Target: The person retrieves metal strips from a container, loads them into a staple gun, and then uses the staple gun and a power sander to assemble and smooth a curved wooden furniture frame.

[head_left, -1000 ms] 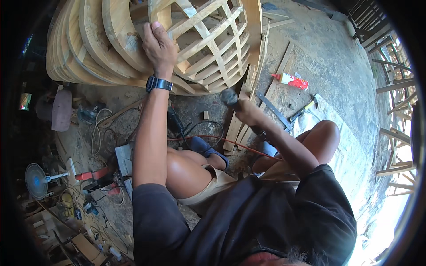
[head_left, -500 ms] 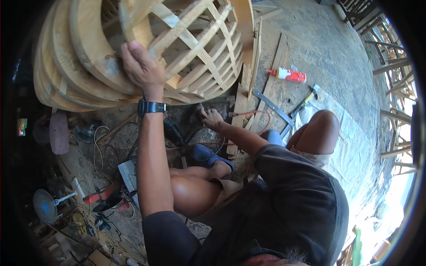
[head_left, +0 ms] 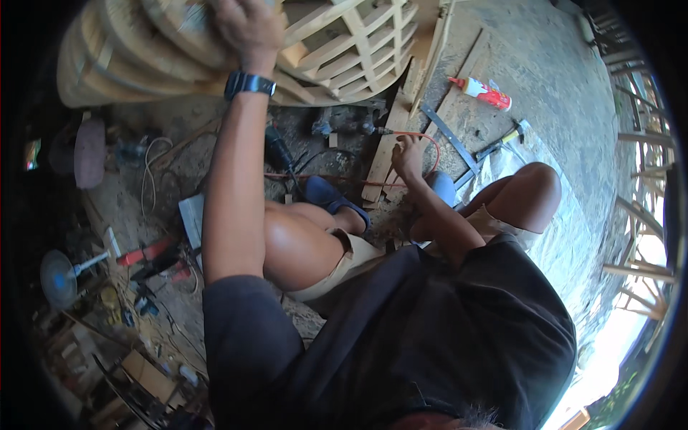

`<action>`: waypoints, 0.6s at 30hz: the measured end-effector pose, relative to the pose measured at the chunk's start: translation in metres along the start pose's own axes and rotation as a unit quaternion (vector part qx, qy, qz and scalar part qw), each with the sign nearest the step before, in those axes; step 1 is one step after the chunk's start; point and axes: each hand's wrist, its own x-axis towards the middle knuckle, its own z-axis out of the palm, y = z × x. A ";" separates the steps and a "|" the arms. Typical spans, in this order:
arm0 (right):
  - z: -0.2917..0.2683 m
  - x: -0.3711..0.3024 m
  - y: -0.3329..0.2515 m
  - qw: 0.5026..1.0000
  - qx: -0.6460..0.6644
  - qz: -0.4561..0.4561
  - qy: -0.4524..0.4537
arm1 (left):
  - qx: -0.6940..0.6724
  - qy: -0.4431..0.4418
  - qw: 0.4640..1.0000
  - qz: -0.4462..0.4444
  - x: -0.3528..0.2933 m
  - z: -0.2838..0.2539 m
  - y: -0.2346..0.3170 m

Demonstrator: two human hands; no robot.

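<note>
A curved wooden lattice frame [head_left: 340, 68] with broad pale ribs fills the upper left. My left hand [head_left: 251, 36], a dark watch on its wrist, is closed on one of its ribs; the top edge of the picture cuts off some fingertips. Under the frame's lower edge, a grey metal air tool [head_left: 344, 125] lies on the ground, joined to a red hose [head_left: 434, 147]. My right hand [head_left: 408, 154] is just right of the tool, over a wooden board [head_left: 381, 168] and close to the hose. Its fingers are loosely bent and apart, with nothing visible in them.
Right of the boards lie a red and white glue bottle [head_left: 484, 93], a dark metal square [head_left: 450, 136] and a hammer [head_left: 510, 136]. A black corded power tool [head_left: 278, 150] rests near my blue shoe [head_left: 326, 197]. At left are a fan [head_left: 59, 278], cords and scraps.
My right hand has let go of the air tool and drawn back to the right, towards me. The view has shifted, so the frame sits higher in it; my left hand stays on the frame.
</note>
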 end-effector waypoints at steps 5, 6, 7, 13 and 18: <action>-0.027 -0.005 0.012 0.994 0.015 0.087 -0.068 | 0.076 -0.120 0.985 -0.095 -0.012 -0.041 0.013; -0.030 -0.003 0.021 0.995 0.014 0.081 -0.055 | 0.046 -0.142 0.983 -0.107 0.000 -0.042 0.033; -0.029 -0.007 0.004 0.997 0.027 0.064 -0.046 | 0.026 -0.168 0.979 -0.115 0.012 -0.051 0.049; -0.025 -0.023 0.009 0.979 0.082 0.142 -0.121 | -0.433 -0.187 0.848 -0.241 -0.011 -0.132 0.185; -0.010 -0.029 0.001 0.972 0.124 0.130 -0.150 | -0.697 -0.350 0.606 -0.155 -0.063 -0.155 0.262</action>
